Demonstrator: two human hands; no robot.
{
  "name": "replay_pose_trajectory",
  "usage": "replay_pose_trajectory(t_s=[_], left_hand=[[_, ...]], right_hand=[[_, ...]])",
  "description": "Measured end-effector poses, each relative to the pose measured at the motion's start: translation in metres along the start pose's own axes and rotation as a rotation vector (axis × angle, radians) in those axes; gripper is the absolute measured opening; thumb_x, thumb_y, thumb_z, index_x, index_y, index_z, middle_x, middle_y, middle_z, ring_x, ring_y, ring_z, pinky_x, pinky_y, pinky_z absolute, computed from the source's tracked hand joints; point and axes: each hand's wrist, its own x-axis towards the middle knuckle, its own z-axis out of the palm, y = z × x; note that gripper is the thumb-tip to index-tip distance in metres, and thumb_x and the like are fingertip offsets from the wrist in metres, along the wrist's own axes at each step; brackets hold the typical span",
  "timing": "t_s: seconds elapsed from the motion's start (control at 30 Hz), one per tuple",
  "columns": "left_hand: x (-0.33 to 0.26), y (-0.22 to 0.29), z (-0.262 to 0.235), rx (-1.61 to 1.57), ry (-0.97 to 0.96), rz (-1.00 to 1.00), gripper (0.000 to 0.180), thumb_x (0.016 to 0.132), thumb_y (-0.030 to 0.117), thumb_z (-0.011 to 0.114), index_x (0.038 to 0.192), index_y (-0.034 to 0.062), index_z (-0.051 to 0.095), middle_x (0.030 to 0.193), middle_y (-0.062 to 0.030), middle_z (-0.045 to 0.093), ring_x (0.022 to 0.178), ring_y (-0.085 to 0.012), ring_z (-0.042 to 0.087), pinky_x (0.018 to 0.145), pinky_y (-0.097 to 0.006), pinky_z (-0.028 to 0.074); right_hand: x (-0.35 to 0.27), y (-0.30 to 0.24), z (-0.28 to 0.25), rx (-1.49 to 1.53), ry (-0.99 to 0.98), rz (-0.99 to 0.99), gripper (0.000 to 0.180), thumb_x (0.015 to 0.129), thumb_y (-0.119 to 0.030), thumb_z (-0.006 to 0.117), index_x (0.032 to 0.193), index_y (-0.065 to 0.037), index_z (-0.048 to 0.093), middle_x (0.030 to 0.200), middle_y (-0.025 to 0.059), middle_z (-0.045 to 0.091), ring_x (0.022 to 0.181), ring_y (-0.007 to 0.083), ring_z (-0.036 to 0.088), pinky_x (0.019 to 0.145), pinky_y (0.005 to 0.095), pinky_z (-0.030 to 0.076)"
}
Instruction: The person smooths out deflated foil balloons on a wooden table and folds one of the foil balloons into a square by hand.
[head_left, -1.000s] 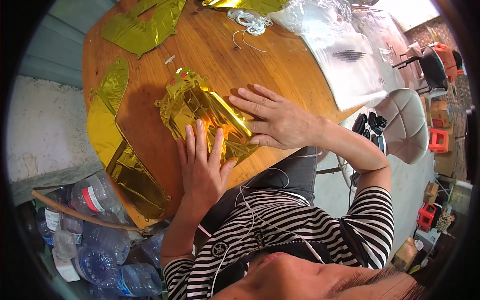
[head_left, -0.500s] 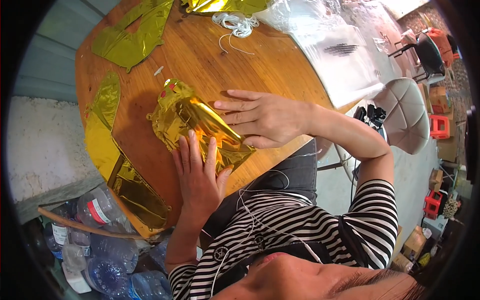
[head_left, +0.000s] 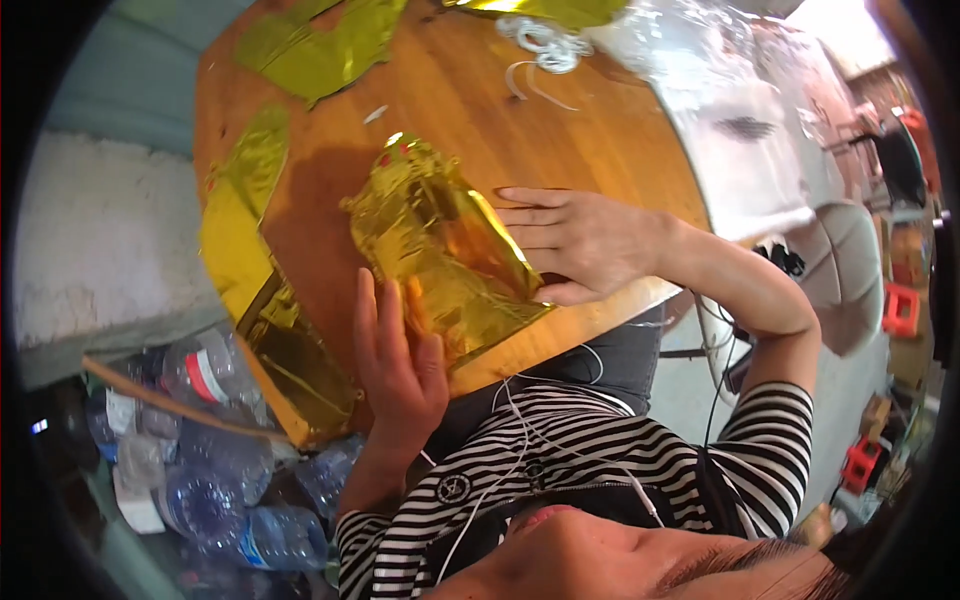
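Observation:
A crumpled gold foil piece (head_left: 440, 250) lies on the round wooden table (head_left: 450, 110) near its front edge. My left hand (head_left: 395, 360) lies flat with its fingers spread, pressing on the foil's lower left part. My right hand (head_left: 575, 240) rests palm down on the foil's right edge, fingers pointing left. Neither hand grips anything; both press the foil against the tabletop.
More gold foil sheets lie at the table's far edge (head_left: 320, 50) and hang over its left side (head_left: 240, 230). White string (head_left: 540, 45) and clear plastic wrap (head_left: 720, 110) lie at the back right. Plastic bottles (head_left: 220, 470) pile on the floor at lower left. A beige chair (head_left: 850, 270) stands right.
The view has shifted, so the table looks closer. Both hands stay flat on the gold foil; my right hand has slid slightly toward the foil's right edge.

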Motion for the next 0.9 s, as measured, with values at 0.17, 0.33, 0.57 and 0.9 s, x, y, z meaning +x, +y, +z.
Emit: replay_pose_trajectory(t_s=[0.17,0.33,0.57,0.9], left_hand=[[-0.022,-0.009,-0.015,-0.588,0.119,-0.564,0.041,0.102,0.008,0.061,0.140,-0.0035,0.053,0.127,-0.0166,0.065,0.100,-0.0196,0.067,0.084,-0.032,0.055],[-0.011,-0.023,-0.017,-0.754,0.061,-0.606,0.043,0.104,0.008,0.059,0.144,0.0002,0.049,0.125,-0.0151,0.068,0.090,-0.0127,0.067,0.075,-0.026,0.057],[-0.007,-0.034,-0.008,-0.809,0.009,-0.561,0.043,0.104,0.008,0.059,0.145,-0.0007,0.048,0.126,-0.0150,0.067,0.096,-0.0132,0.067,0.081,-0.027,0.057],[0.012,-0.021,-0.017,-0.132,0.019,0.063,0.063,0.088,0.020,0.078,0.143,0.0051,0.054,0.147,-0.0212,0.052,0.129,-0.0364,0.055,0.108,-0.047,0.045]], right_hand=[[0.000,-0.008,-0.007,0.071,-0.070,0.058,0.068,0.097,-0.044,0.062,0.140,0.008,0.054,0.152,0.0248,0.048,0.148,0.0392,0.039,0.126,0.0546,0.022],[0.010,-0.010,-0.014,0.000,-0.192,0.065,0.077,0.094,-0.055,0.062,0.135,0.010,0.057,0.153,0.0251,0.048,0.149,0.0373,0.037,0.129,0.0524,0.016],[0.017,-0.015,-0.015,-0.018,-0.257,0.054,0.090,0.083,-0.066,0.067,0.132,0.010,0.058,0.143,0.0253,0.055,0.144,0.0409,0.042,0.127,0.0571,0.016],[0.014,-0.013,-0.009,0.040,-0.304,0.099,0.091,0.086,-0.064,0.065,0.136,0.012,0.055,0.148,0.0265,0.050,0.147,0.0414,0.037,0.128,0.0553,0.014]])
